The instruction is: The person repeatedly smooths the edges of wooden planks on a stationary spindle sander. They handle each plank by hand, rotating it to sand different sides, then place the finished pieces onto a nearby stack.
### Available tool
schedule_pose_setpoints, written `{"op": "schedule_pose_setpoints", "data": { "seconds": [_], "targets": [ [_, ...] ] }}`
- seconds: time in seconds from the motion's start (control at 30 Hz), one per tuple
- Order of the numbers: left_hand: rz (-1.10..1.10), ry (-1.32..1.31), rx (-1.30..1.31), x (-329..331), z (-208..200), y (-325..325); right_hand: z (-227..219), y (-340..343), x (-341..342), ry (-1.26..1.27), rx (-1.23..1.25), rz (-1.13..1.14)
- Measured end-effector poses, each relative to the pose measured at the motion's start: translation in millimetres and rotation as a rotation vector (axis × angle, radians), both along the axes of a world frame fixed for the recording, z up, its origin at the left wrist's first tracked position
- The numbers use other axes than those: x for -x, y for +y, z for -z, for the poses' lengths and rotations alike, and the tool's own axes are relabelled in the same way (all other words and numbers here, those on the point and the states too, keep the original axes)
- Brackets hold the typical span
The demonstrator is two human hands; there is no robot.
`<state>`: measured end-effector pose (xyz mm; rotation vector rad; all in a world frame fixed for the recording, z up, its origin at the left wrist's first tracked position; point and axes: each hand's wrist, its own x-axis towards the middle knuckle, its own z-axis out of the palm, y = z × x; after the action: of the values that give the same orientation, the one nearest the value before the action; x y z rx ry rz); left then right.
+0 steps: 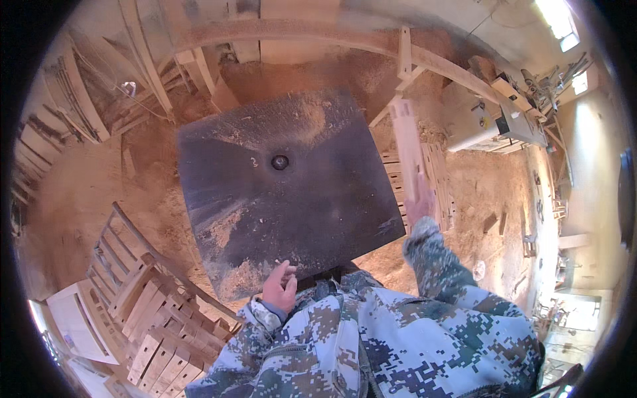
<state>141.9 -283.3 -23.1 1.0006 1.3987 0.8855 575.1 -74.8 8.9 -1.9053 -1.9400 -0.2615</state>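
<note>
A wide dark metal machine table (318, 212) lies in front of me, dusted with sawdust. A small round spindle (280, 162) stands up near its middle. My right hand (420, 202), out past the table's right edge, is closed on the near end of a pale wooden board (406, 129). The board points away from me and has slots near its far end; hand and board are slightly blurred. At the table's near edge, my left hand (280, 289) holds nothing, its fingers loosely bent and apart from the thumb.
Slotted wooden pieces (438, 176) lie stacked low beyond the table's right edge. Another pile of slotted timber (162, 331) stands at the near left beside a ladder-like wooden frame (129, 249). Long planks (83, 89) lean at the far left. A workbench (488, 123) stands at the far right.
</note>
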Motion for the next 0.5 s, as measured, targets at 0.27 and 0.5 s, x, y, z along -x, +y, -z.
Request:
{"op": "schedule_pose_setpoints", "data": {
  "seconds": [0.27, 0.5],
  "targets": [
    [0.218, 0.195, -0.524, -4.2, -50.0, 77.0, -9.2, -114.9, 105.1, -0.036, 0.808, -0.848],
    [0.283, 0.262, -1.036, -8.3, -89.9, 150.4, 0.5, -85.8, 90.7, 0.174, 0.518, -0.770]
  ]
}}
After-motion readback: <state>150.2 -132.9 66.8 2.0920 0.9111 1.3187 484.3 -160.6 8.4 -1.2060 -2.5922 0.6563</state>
